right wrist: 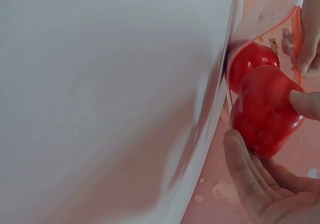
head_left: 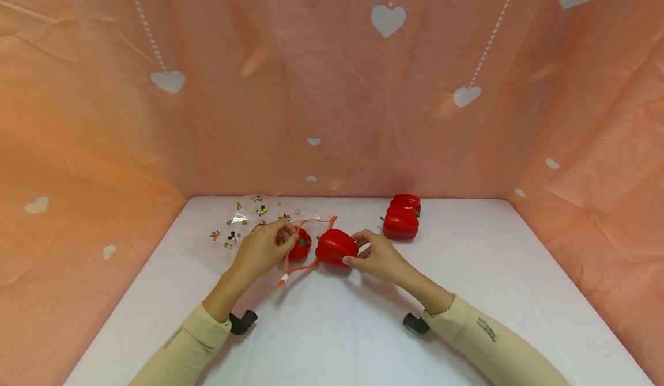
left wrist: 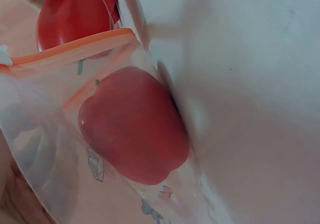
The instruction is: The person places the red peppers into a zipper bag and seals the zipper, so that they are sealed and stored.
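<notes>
A clear zip bag [head_left: 220, 250] printed with cartoon figures lies on the table, its orange zip edge [head_left: 303, 268] spread apart toward the right. Inside it sits one red bell pepper [left wrist: 135, 126], seen through the plastic in the left wrist view. My left hand [head_left: 261, 246] pinches the bag's rim between thumb and fingers. At the bag's mouth, my right hand [head_left: 378, 256] grips a second red bell pepper [right wrist: 267, 108], thumb on one side and fingers on the other. That pepper partly covers the opening in the right wrist view.
Two more red bell peppers, a nearer one [head_left: 401, 224] and a farther one [head_left: 408, 201], lie together at the back right of the white table [head_left: 467, 248]. Peach curtains with white hearts [head_left: 388, 20] surround the table's back and sides. A white slider [right wrist: 298, 1] sits on the zip.
</notes>
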The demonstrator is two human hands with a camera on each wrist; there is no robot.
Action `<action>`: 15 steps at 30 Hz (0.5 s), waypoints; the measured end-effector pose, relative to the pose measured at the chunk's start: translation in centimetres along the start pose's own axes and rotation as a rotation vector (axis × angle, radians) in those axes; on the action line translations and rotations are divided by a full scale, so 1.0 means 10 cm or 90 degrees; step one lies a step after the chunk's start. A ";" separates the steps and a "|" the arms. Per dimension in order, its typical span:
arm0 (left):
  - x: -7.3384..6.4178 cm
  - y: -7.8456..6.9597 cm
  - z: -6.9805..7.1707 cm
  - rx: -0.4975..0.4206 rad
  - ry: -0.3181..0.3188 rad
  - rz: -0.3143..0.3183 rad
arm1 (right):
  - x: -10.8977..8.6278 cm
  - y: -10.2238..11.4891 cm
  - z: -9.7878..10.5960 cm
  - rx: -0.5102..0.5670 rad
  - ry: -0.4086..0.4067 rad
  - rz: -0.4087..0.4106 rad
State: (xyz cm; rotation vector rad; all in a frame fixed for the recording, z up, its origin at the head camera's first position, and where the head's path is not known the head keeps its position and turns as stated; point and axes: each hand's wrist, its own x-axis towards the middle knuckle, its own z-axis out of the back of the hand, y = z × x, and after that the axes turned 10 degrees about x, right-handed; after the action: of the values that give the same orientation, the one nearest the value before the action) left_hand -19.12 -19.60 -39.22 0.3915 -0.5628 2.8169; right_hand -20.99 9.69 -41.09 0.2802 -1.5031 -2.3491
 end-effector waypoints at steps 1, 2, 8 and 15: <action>0.00 0.00 0.00 0.001 0.002 0.002 | 0.01 0.00 -0.02 0.002 0.002 0.000; 0.00 0.00 0.00 0.000 0.003 0.003 | 0.02 0.01 -0.03 0.001 0.004 0.002; 0.00 -0.01 0.01 -0.004 0.000 0.000 | 0.06 0.04 -0.10 -0.003 0.003 -0.007; -0.01 -0.01 0.00 -0.010 0.000 -0.002 | 0.11 0.02 -0.17 0.016 0.010 -0.018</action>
State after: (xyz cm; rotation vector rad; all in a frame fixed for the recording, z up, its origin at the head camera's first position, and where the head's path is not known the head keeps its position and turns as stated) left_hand -19.02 -19.54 -39.19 0.3884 -0.5839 2.8082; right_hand -21.34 7.76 -41.57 0.3276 -1.5329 -2.3462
